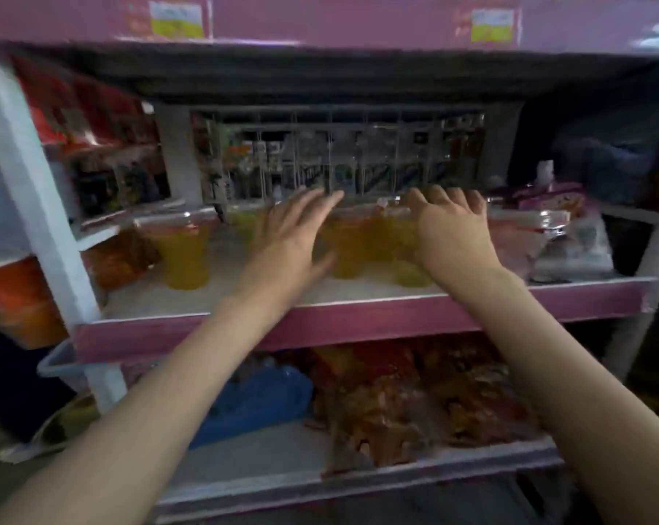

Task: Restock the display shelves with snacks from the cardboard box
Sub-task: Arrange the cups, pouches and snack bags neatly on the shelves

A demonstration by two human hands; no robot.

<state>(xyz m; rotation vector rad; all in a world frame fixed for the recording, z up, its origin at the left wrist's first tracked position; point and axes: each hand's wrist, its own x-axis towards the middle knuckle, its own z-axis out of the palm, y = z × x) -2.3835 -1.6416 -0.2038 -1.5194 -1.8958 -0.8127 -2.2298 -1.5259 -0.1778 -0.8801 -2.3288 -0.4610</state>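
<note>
Honestly, left hand point(290, 229) is spread flat, right hand point(451, 225) curls over the yellow cups point(352, 244); I'd nudge them back gently, keeping rows straight on the shelf point(358, 323).

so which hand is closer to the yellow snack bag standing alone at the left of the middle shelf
Left. The left hand reaches over the shelf just right of that yellow bag, with a gap between them. The right hand is farther right, past the other yellow bags.
</note>
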